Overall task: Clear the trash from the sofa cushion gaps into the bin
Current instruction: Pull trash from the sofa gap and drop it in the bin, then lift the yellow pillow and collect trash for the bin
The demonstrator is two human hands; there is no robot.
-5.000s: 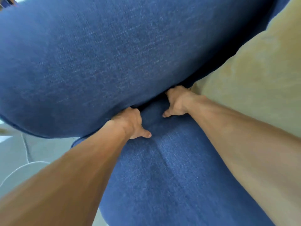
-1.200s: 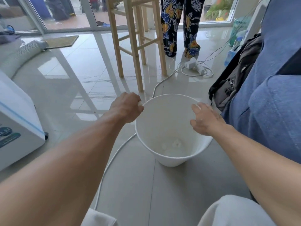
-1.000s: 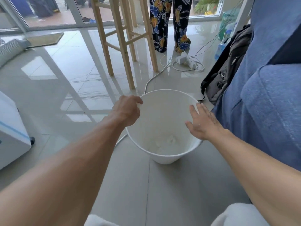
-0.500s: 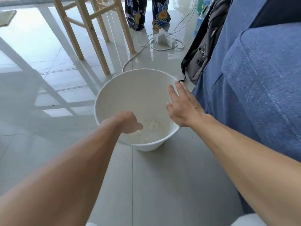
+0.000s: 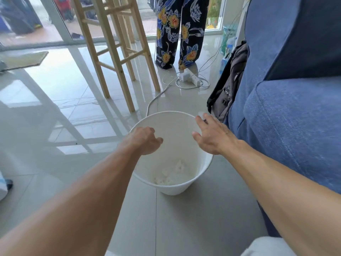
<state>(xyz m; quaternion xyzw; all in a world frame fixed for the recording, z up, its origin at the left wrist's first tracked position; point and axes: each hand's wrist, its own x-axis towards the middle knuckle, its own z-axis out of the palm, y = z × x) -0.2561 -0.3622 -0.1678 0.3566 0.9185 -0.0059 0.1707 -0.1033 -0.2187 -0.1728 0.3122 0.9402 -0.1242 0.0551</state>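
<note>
A white bin (image 5: 180, 187) stands on the tiled floor beside the blue sofa (image 5: 287, 115). Crumpled white paper scraps (image 5: 170, 173) lie at its bottom. My left hand (image 5: 144, 140) hovers over the bin's left rim with fingers loosely curled downward and nothing visible in them. My right hand (image 5: 212, 138) is over the right rim, palm down, fingers spread and empty.
A wooden stool (image 5: 114, 52) stands beyond the bin. A person in floral trousers (image 5: 177, 32) stands near a white power strip (image 5: 190, 78) with cables. A dark backpack (image 5: 227, 84) leans on the sofa's side. A white cable (image 5: 153, 102) runs past the bin.
Five seconds ago both hands were in the sofa cushion gap. Since then they have come over the bin; the left hand dipped inside and has risen back to the rim.
</note>
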